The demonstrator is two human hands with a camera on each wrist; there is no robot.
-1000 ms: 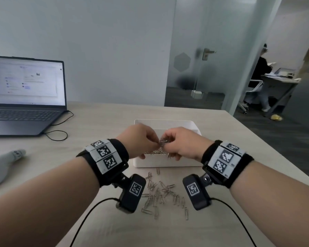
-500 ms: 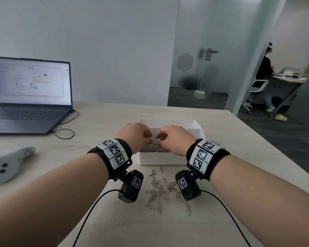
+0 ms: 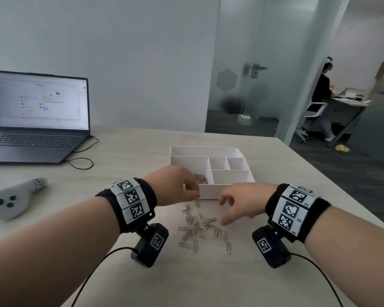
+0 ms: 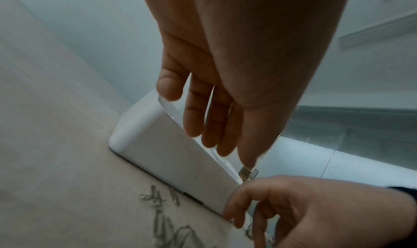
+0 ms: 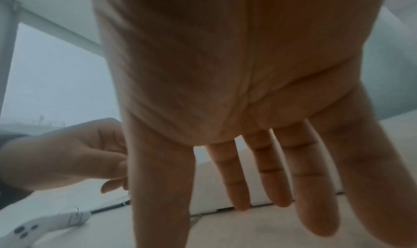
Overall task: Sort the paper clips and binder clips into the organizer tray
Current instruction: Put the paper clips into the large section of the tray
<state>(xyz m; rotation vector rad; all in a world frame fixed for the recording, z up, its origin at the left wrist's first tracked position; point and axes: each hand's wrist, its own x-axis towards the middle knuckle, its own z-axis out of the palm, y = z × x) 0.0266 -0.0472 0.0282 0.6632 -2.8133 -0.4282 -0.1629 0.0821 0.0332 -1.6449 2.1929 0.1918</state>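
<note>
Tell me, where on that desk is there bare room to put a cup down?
Bare wood lies between the laptop and the organizer tray, and right of the tray toward the table edge. It is crowded in front of the tray: loose paper clips between both hands.

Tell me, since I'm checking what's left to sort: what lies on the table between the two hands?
In the head view, loose paper clips lie scattered on the table between the left hand and right hand, just before the organizer tray.
</note>
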